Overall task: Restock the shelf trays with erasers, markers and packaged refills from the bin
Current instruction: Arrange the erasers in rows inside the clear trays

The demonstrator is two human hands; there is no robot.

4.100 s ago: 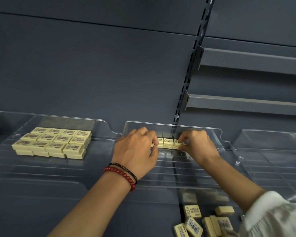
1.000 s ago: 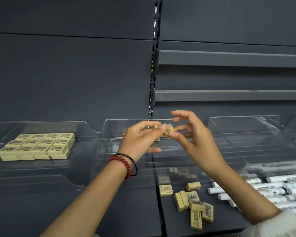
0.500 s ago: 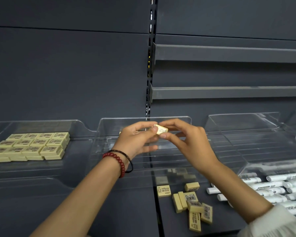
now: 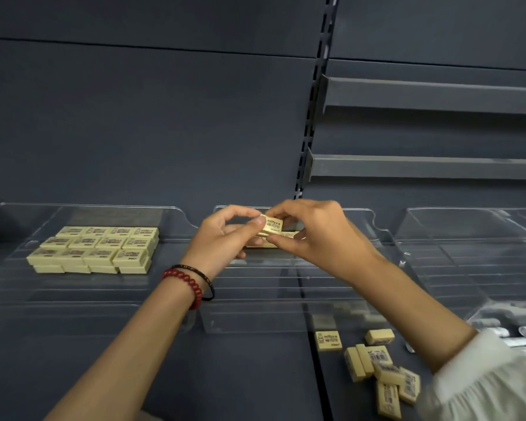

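Both hands are together over the middle clear tray (image 4: 255,299); the left hand (image 4: 225,241) and the right hand (image 4: 319,238) each pinch one end of a single yellow eraser (image 4: 273,226) between thumb and fingertips. Compared with half a second ago, its printed face now points at the camera and it sits lower, just above the row of erasers (image 4: 266,245) at the tray's back. The stacked erasers (image 4: 94,247) in the left tray (image 4: 12,284) and the loose erasers (image 4: 377,369) on the shelf (image 4: 255,375) lie unchanged; the markers (image 4: 510,329) now show only at the right edge.

Left wrist — red bead bracelet (image 4: 186,285) beside a thin black band (image 4: 201,276); right arm — white gathered sleeve (image 4: 486,381).
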